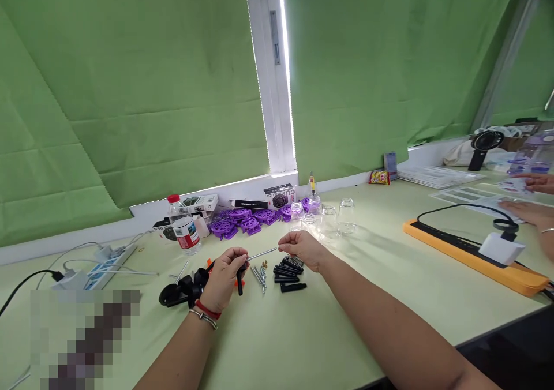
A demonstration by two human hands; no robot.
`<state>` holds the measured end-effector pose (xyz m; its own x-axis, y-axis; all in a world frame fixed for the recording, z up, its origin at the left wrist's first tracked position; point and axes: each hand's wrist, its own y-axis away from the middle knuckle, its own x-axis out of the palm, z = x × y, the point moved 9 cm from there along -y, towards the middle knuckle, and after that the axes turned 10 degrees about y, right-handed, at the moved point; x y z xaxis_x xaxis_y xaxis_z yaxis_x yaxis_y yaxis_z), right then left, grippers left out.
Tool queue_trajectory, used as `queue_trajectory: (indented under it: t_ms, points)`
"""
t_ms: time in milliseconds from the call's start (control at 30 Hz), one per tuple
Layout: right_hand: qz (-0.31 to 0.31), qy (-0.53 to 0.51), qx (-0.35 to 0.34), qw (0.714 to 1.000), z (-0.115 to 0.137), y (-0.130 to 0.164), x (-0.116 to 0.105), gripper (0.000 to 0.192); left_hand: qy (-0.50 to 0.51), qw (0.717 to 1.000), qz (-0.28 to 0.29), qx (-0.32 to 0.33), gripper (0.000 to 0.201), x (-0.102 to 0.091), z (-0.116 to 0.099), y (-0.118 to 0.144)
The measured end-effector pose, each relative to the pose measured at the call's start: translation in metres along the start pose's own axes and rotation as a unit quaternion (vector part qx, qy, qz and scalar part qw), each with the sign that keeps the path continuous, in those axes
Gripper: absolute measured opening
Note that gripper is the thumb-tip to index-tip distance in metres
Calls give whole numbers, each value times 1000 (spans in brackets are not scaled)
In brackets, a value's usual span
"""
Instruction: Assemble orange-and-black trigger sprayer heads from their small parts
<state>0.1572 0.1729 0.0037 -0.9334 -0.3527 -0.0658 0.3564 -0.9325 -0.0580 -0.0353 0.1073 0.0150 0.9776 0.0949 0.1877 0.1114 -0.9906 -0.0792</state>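
Observation:
Pinched in my left hand (223, 277) is a black handle-like part (240, 283), its lower end hanging below my fingers. A thin metal rod (262, 254) runs from those fingers to the right. My right hand (300, 248) closes thumb and fingers on the rod's far end. Just below lie several black tapered tubes (289, 273), loose metal rods or screws (259, 277), small brass-coloured pieces (265, 263) and springs (295, 259). Black ring-shaped parts (182, 291) sit left of my left hand, with orange pieces (209, 262) partly hidden behind it.
Purple plastic parts (242, 220), a red-capped bottle (184, 228) and clear jars (329, 220) stand toward the window. Power strips lie left (110, 266) and right (459, 254), with cables. Another person's hands (528, 208) are at the far right, near a small fan (487, 142).

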Motion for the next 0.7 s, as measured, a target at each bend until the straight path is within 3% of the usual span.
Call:
queue_trajectory:
  t_ms: [367,700]
  points:
    - [-9,67,-6,998,2,5,4,24,-7,1000,-7,-4,27,3,2,3]
    - [-16,64,-12,998,-6,1,3,16,-19,1000,-4,-11,28,2,3,4]
